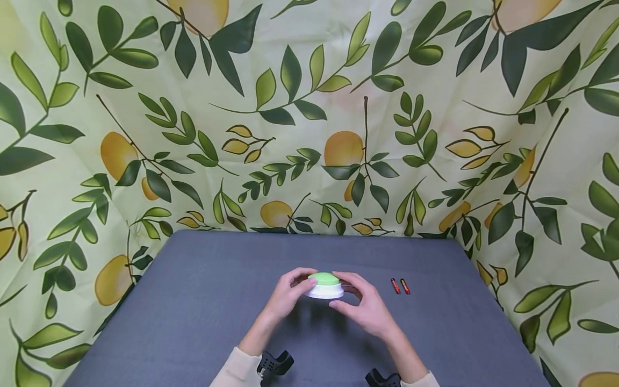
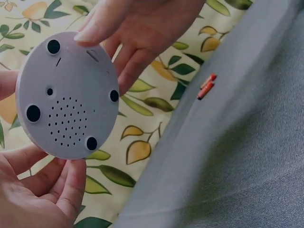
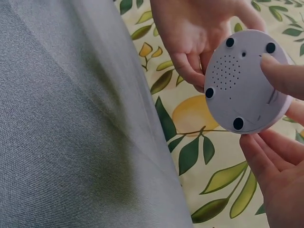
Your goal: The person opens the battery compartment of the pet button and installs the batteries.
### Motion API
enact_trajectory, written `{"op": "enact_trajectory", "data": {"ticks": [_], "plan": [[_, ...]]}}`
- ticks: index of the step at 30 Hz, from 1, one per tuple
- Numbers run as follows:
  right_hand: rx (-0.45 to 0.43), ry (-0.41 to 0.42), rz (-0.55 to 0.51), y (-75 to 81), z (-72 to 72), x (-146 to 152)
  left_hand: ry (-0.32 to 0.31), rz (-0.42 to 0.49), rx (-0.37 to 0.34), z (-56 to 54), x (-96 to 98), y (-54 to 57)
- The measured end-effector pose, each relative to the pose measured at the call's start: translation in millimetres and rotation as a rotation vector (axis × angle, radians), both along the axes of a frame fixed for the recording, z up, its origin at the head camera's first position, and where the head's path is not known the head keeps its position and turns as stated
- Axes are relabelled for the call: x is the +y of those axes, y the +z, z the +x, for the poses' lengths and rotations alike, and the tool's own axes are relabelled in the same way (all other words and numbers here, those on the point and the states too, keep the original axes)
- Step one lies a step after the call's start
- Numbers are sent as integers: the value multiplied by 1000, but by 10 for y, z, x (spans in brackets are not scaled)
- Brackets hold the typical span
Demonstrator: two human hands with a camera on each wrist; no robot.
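Note:
A round push button (image 1: 324, 286) with a green dome and a white base is held up above the table between both hands. My left hand (image 1: 286, 294) grips its left side, thumb near the dome. On its right side my right hand (image 1: 364, 305) holds it, and the right thumb (image 3: 280, 75) lies against the underside. That white underside (image 2: 71, 95) faces the table in the left wrist view, showing dark round feet, a small hole, a patch of speaker holes and the lines of a cover.
Two small red batteries (image 1: 400, 286) lie side by side on the grey-blue table (image 1: 217, 301), to the right of the hands. A leaf-and-fruit patterned cloth (image 1: 309, 134) hangs behind the table and along its sides. Black wrist straps (image 1: 276, 363) sit on both forearms.

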State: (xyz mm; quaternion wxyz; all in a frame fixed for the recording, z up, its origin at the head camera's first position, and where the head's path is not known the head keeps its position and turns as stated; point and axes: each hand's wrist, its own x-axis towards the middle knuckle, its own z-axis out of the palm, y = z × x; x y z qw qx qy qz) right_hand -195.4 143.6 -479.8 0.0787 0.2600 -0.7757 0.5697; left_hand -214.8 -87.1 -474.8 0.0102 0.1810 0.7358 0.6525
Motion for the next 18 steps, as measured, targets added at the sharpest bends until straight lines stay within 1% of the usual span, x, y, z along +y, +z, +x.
{"op": "enact_trajectory", "data": {"ticks": [3,7,12,15,18], "plan": [[24,-10,-14,-12,-3,-18,4,5,-39,8,10,-11],[46,-20,-35,-16,-1,-34,3,-9,-69,22,29,-18],[39,-48,-39,15,17,-47,10,-20,-100,35,49,7],[27,-87,-37,38,28,-57,-3,-16,-104,39,44,25],[15,-116,-42,41,29,-60,-22,-18,-90,40,32,32]]}}
